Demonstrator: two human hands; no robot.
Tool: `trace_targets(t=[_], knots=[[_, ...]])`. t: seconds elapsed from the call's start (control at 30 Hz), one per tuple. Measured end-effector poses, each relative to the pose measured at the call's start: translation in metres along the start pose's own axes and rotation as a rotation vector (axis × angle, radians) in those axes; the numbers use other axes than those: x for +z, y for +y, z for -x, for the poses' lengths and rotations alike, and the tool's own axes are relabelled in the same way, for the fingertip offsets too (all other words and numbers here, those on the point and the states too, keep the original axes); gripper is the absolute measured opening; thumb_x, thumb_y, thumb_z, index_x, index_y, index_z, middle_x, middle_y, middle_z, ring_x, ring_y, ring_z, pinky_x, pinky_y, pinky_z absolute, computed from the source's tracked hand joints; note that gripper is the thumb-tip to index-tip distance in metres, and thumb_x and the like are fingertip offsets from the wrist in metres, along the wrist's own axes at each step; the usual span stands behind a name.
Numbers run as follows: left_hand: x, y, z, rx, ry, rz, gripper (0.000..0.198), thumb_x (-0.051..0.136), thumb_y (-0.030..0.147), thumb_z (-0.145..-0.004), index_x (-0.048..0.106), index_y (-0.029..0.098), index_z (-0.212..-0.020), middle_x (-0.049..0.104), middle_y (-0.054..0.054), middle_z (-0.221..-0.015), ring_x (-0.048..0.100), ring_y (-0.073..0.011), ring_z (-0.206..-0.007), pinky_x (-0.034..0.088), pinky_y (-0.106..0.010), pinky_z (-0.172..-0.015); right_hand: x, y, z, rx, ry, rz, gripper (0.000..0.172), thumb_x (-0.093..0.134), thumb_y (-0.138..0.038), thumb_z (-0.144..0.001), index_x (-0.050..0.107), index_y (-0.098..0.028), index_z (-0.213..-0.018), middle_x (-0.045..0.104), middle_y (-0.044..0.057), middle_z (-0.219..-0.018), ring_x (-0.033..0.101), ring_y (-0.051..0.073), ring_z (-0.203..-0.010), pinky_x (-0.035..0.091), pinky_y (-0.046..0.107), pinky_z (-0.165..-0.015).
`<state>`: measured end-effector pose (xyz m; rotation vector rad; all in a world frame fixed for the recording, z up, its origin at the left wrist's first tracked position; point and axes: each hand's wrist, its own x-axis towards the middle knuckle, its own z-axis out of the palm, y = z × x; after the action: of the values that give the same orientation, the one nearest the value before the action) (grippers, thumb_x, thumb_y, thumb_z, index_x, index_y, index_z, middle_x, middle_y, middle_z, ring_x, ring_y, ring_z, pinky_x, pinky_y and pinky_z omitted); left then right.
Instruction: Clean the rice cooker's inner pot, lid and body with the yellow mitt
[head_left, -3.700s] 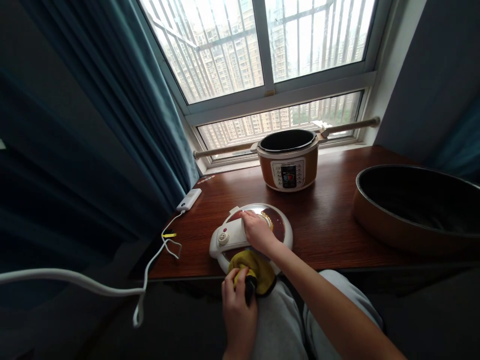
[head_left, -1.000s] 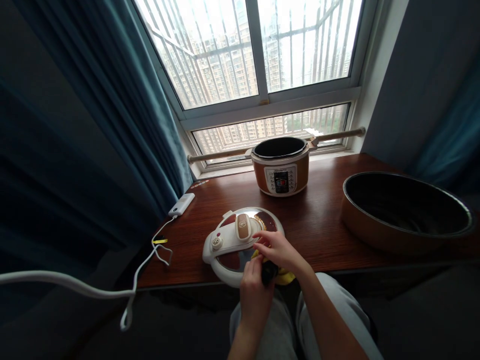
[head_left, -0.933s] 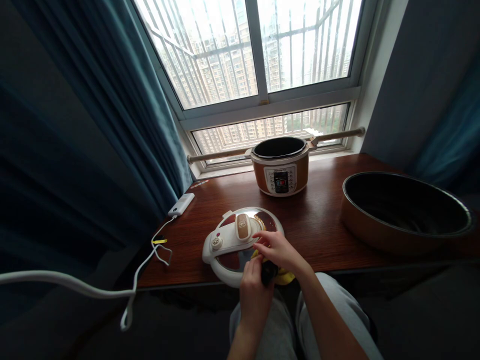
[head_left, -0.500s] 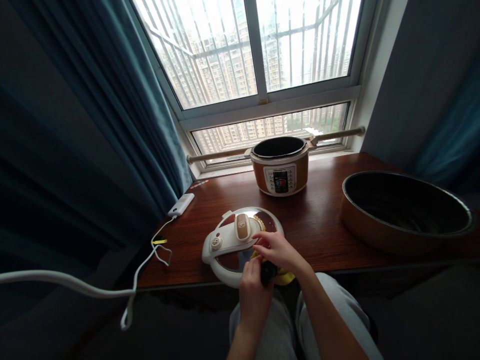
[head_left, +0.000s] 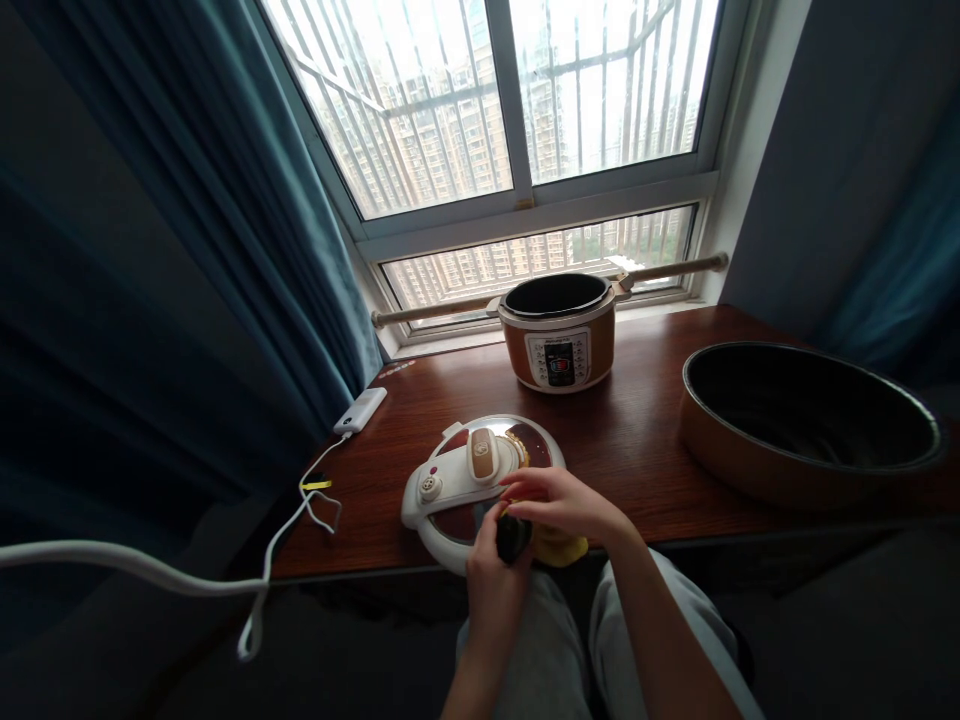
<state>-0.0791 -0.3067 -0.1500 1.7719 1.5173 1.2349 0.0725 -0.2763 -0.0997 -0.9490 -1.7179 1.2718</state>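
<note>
My left hand (head_left: pixel 496 570) is closed around a black, round-ended object (head_left: pixel 514 540) in front of the cooker lid. Most of this object is hidden by the fingers, so its kind does not show. My right hand (head_left: pixel 574 505) is just above and to the right, its fingers stretched out and apart over the black object. Below it hangs a yellow cloth (head_left: pixel 561 548); what holds the cloth is hidden. The white and brown pressure cooker lid (head_left: pixel 454 487), with its knob on top, lies at the table's front edge, partly covered by my hands.
A brown electric pressure cooker (head_left: pixel 559 350) stands lidless near the window. To the right is a large, deep, brown pot (head_left: pixel 757 460) with a dark inside. A white power strip (head_left: pixel 360 410) and its cable (head_left: pixel 150 570) run along the left side of the wooden table (head_left: pixel 637 440).
My left hand and the black object have shifted slightly left and up, showing more of the object's end. My right hand has turned a little, and more yellow cloth shows under it.
</note>
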Motion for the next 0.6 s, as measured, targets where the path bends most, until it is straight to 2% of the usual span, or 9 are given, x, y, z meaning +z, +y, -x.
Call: trace_targets(t=[0.13,0.2,0.27,0.33,0.4,0.47,0.53,0.6], knots=[[-0.005,0.010,-0.015,-0.191,0.092,0.327,0.048,0.070,0.031,-0.065,0.048,0.017,-0.106,0.066,-0.010,-0.098,0.065,-0.0248,-0.091,0.052,-0.038,-0.078,-0.007,-0.011,0.008,-0.129,-0.085,0.101,0.069,0.076,-0.035,-0.062,0.053,-0.024,-0.126,0.059,0.005,-0.121,0.051,0.022,-0.114,0.036,0.035,-0.101],[-0.006,0.016,-0.024,-0.215,0.054,0.470,0.048,0.069,0.035,-0.066,0.047,0.017,-0.104,0.066,-0.010,-0.098,0.065,-0.0247,-0.091,0.053,-0.037,-0.078,-0.008,-0.011,0.008,-0.147,-0.053,0.071,0.078,0.078,-0.031,-0.059,0.048,-0.025,-0.130,0.057,0.004,-0.122,0.051,0.022,-0.115,0.036,0.035,-0.101],[-0.008,0.021,-0.032,-0.175,-0.012,0.546,0.046,0.067,0.039,-0.069,0.047,0.017,-0.105,0.065,-0.012,-0.102,0.064,-0.0248,-0.094,0.052,-0.037,-0.080,-0.008,-0.008,0.004,-0.128,0.059,0.013,0.074,0.076,-0.028,-0.060,0.049,-0.023,-0.128,0.059,0.004,-0.120,0.054,0.021,-0.111,0.039,0.034,-0.098],[-0.013,0.026,-0.037,-0.078,-0.043,0.537,0.043,0.063,0.039,-0.074,0.049,0.017,-0.108,0.064,-0.012,-0.106,0.063,-0.0239,-0.097,0.051,-0.037,-0.083,-0.011,-0.002,0.001,-0.090,0.281,-0.043,0.065,0.073,-0.028,-0.064,0.051,-0.020,-0.125,0.061,0.005,-0.116,0.057,0.020,-0.106,0.043,0.034,-0.095],[-0.021,0.026,-0.037,0.053,-0.025,0.389,0.036,0.061,0.036,-0.077,0.053,0.017,-0.107,0.063,-0.011,-0.109,0.062,-0.0230,-0.100,0.049,-0.037,-0.087,-0.018,0.006,-0.002,-0.030,0.610,-0.088,0.062,0.069,-0.032,-0.068,0.049,-0.018,-0.125,0.062,0.008,-0.113,0.059,0.020,-0.102,0.045,0.034,-0.090],[-0.032,0.018,-0.032,0.155,0.056,0.158,0.028,0.060,0.034,-0.077,0.059,0.017,-0.100,0.063,-0.009,-0.105,0.061,-0.0223,-0.097,0.046,-0.038,-0.089,-0.027,0.016,-0.003,0.028,0.952,-0.100,0.059,0.068,-0.036,-0.070,0.049,-0.017,-0.122,0.062,0.010,-0.113,0.058,0.022,-0.102,0.046,0.035,-0.089],[-0.042,-0.001,-0.022,0.148,0.202,-0.017,0.025,0.061,0.035,-0.075,0.062,0.018,-0.093,0.063,-0.007,-0.098,0.060,-0.0214,-0.089,0.046,-0.037,-0.086,-0.037,0.025,-0.001,0.050,1.178,-0.086,0.057,0.068,-0.040,-0.069,0.051,-0.016,-0.117,0.062,0.011,-0.112,0.058,0.023,-0.103,0.046,0.037,-0.089],[-0.049,-0.027,-0.007,-0.032,0.344,-0.016,0.027,0.063,0.035,-0.074,0.059,0.018,-0.095,0.062,-0.005,-0.094,0.059,-0.0201,-0.083,0.047,-0.036,-0.081,-0.043,0.029,0.001,0.025,1.271,-0.070,0.054,0.069,-0.042,-0.068,0.053,-0.016,-0.113,0.062,0.011,-0.112,0.058,0.024,-0.102,0.045,0.038,-0.090]])
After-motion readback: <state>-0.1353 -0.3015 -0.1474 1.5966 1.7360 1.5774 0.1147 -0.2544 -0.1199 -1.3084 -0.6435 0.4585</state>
